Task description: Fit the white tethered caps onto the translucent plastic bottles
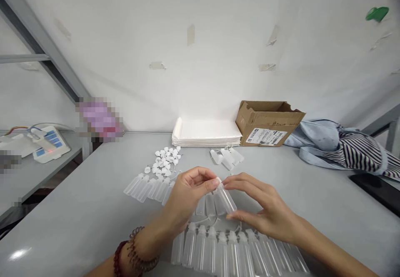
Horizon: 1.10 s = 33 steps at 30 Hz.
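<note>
Between my hands is a small translucent plastic squeeze bottle (228, 200), tilted with its top toward the upper left. My left hand (187, 195) pinches its white top between thumb and fingers, which partly hide it. With thumb near the base and forefinger by the neck, my right hand (265, 206) grips the same bottle. Below my hands lies a long row of similar bottles (221, 252). More bottles (204, 205) sit behind the held one, partly covered. Another group of bottles (148, 188) lies left of my left hand, near a heap of small white caps (165, 160).
Several loose bottles (229, 158) lie farther back. Against the wall are a stack of white padded envelopes (206, 133) and an open cardboard box (270, 122). At right are a blue and striped cloth (331, 143) and a black phone-like object (376, 191).
</note>
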Tool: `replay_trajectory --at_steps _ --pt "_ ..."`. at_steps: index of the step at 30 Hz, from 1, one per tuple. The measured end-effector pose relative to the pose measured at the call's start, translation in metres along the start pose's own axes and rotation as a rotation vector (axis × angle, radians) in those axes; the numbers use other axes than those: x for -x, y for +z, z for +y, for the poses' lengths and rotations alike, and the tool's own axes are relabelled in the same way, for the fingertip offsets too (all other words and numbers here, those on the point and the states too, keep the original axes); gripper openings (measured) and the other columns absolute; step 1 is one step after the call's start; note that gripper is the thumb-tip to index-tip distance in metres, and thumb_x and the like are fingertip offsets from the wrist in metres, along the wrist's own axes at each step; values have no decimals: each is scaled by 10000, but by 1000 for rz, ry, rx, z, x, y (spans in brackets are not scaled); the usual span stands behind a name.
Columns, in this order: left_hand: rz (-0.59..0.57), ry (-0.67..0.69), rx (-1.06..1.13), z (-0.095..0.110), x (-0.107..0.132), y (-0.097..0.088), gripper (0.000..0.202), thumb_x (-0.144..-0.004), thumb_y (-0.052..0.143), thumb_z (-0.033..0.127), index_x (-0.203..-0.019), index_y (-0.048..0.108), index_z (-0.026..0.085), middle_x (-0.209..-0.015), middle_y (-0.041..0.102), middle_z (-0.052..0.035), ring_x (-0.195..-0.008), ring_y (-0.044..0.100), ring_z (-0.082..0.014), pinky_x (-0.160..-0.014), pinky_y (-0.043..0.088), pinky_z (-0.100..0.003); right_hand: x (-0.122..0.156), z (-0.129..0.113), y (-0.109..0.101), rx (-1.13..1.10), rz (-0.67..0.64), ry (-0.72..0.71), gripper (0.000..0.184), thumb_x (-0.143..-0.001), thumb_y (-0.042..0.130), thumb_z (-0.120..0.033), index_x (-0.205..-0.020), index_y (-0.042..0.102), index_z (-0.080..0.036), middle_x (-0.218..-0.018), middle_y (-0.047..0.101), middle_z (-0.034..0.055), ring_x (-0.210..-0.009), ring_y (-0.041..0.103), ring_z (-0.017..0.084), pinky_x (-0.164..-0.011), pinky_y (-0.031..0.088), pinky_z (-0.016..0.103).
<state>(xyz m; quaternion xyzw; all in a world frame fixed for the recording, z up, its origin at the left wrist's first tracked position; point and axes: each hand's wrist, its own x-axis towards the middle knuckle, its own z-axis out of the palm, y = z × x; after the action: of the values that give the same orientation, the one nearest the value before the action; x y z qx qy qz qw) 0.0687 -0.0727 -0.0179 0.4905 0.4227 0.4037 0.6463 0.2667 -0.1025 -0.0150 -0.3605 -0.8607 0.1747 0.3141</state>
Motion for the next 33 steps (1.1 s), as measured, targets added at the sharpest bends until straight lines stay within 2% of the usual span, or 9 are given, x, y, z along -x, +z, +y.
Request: replay_trajectory --at_steps 6,11,14,19,23,25,28,30,33 --pt "71 57 25 3 0 -1 200 -721 714 289 -768 550 185 -856 673 -15 -873 620 -160 -834 477 -299 1 3 7 427 194 -319 391 -864 553 -145 -1252 519 -183 -907 724 90 -804 690 213 -670 569 340" --pt "74 111 -1 4 5 2 245 -718 726 271 -799 508 195 -917 690 -29 -874 647 -170 -816 512 -309 6 5 14 473 349 -193 308 -859 556 -124 -1150 612 -207 -870 747 67 -700 703 179 -592 582 275" --pt "54 154 -6 4 8 3 241 -726 719 259 -811 503 194 -924 685 -36 -849 651 -168 -794 524 -305 6 -1 15 139 337 47 228 -863 576 -211 -1074 654 -172 -713 726 52 -546 648 149 -491 533 253" --pt "-92 191 48 10 8 -1 242 -767 700 219 -825 466 204 -896 666 -15 -828 639 -145 -769 513 -273 -2 -14 11 -894 -32 588 288 -860 569 -399 -778 664 -139 -485 611 -9 -387 547 88 -406 434 188" --pt "-219 179 78 16 6 -6 236 -778 693 215 -852 469 210 -881 655 -4 -781 625 -129 -736 501 -258 -4 -16 10 -1241 -165 657 361 -878 528 -440 -725 613 -125 -427 532 -41 -322 457 44 -382 373 156" --pt "-233 182 16 18 5 -7 207 -790 673 244 -915 512 211 -909 648 -17 -808 615 -140 -755 493 -267 -2 -16 12 -1085 -142 613 319 -896 511 -418 -788 608 -134 -468 572 -27 -373 514 64 -422 416 170" --pt "-135 212 -183 17 6 -6 209 -804 635 323 -961 568 203 -912 618 -29 -806 585 -154 -735 476 -266 3 -15 18 -483 75 387 209 -908 518 -316 -970 604 -135 -578 637 5 -489 588 107 -467 467 199" --pt "-67 229 -349 15 6 -4 182 -823 592 369 -826 584 188 -791 583 -8 -721 542 -139 -673 449 -250 7 -12 22 -42 221 136 219 -915 500 -221 -1090 564 -105 -706 681 57 -553 613 134 -477 489 226" --pt "-35 188 -529 9 2 -2 343 -861 507 403 -604 490 176 -582 456 32 -564 425 -109 -544 367 -232 10 -8 29 412 285 -157 283 -901 490 -109 -1174 497 -37 -855 705 144 -630 648 181 -467 501 265"
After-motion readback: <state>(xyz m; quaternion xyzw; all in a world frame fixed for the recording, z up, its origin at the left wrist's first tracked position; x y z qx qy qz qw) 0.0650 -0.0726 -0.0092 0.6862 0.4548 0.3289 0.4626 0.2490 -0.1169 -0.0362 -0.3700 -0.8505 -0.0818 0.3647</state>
